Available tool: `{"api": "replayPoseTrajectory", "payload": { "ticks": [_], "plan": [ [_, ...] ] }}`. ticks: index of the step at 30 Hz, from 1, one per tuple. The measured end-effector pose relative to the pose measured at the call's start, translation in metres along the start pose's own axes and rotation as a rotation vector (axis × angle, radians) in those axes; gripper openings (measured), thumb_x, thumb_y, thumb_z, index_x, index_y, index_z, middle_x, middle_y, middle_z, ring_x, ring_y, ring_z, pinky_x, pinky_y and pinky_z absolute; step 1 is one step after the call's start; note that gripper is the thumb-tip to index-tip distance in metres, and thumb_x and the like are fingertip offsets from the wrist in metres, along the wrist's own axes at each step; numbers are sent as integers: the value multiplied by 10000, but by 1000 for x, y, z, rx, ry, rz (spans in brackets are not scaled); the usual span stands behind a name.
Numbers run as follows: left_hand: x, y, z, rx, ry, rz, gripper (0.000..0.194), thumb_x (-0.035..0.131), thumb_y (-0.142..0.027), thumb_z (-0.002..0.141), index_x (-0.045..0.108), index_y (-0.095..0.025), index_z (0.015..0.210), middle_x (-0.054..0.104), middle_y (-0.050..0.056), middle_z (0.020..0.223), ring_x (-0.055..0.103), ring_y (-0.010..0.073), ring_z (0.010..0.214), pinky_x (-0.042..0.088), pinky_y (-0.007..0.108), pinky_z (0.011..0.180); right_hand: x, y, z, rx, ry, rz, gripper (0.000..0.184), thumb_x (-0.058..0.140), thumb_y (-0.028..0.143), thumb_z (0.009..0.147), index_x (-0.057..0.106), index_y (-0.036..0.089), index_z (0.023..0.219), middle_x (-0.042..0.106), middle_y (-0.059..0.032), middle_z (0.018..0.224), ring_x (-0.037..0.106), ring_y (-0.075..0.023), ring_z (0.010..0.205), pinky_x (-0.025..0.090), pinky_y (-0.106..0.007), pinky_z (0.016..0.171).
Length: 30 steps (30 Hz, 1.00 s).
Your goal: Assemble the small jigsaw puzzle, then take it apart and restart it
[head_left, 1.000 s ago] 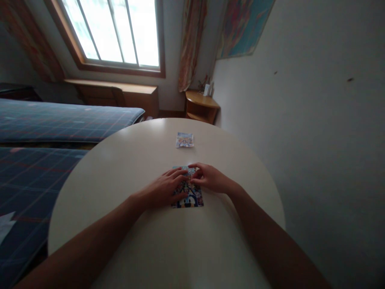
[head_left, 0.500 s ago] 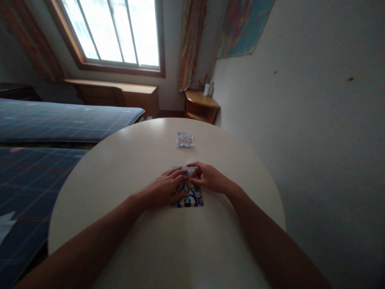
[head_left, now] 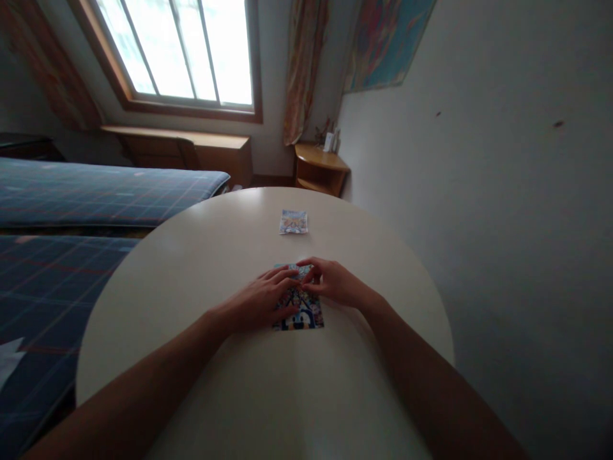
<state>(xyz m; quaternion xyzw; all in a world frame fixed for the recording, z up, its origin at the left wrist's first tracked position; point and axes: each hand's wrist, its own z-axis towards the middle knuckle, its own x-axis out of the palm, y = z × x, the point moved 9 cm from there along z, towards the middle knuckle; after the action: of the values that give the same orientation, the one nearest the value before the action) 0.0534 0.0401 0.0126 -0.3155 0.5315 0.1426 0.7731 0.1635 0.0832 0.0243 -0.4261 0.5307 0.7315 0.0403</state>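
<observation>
Fingers slightly apart, the left hand (head_left: pixel 261 299) lies over the left side of the picture sheet (head_left: pixel 306 318), lengthwise away; the right hand (head_left: pixel 336 283) curls over its far right (pinch unclear).

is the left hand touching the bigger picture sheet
Touching. The head view shows the left hand with its spread fingers laid over the left side of the bigger picture sheet.

Left hand (head_left: pixel 261 299) palm down, right hand (head_left: pixel 335 281) curled (fingertips close), forearms converging
</observation>
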Motion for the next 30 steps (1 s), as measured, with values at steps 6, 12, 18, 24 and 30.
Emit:
{"api": "replayPoseTrajectory", "payload": {
  "ticks": [6, 12, 18, 24, 30],
  "plan": [
    [-3, -4, 1, -7, 13, 35, 459, 547, -469, 929, 485, -228, 1314, 461, 96, 1467, 367, 275, 1390, 324, 460, 1150, 0, 3, -1, -6, 0, 3, 452, 692, 186, 783, 591, 156, 1223, 735, -34, 858, 661, -140, 719, 491, -249, 684],
    [-2, -3, 2, -3, 19, 38, 460, 536, -480, 932, 479, -230, 1314, 447, 92, 1477, 348, 271, 1401, 315, 465, 1155, 0, 4, -1, -9, -2, -39, 456, 696, 189, 783, 593, 163, 1227, 728, -32, 854, 643, -133, 705, 482, -247, 680],
    [-1, -2, 1, -11, 23, 20, 464, 548, -473, 927, 480, -229, 1315, 443, 93, 1480, 343, 272, 1404, 301, 458, 1162, 0, 1, -1, -20, 6, -32, 461, 704, 210, 785, 591, 172, 1231, 716, -25, 852, 628, -125, 691, 477, -241, 671],
    [-1, -1, 0, -7, 5, 6, 478, 541, -490, 927, 475, -250, 1334, 436, 86, 1489, 340, 276, 1408, 304, 477, 1157, -9, -5, -3, 1, -1, -18, 470, 712, 215, 775, 589, 169, 1226, 713, -19, 830, 608, -124, 662, 464, -246, 642],
    [-3, -3, 1, -16, 26, 32, 484, 533, -489, 933, 476, -234, 1341, 447, 89, 1481, 352, 279, 1400, 322, 471, 1149, -8, -5, -4, 22, 38, -13, 447, 717, 192, 761, 604, 164, 1193, 712, -13, 820, 615, -127, 675, 467, -248, 659]
  ]
}}
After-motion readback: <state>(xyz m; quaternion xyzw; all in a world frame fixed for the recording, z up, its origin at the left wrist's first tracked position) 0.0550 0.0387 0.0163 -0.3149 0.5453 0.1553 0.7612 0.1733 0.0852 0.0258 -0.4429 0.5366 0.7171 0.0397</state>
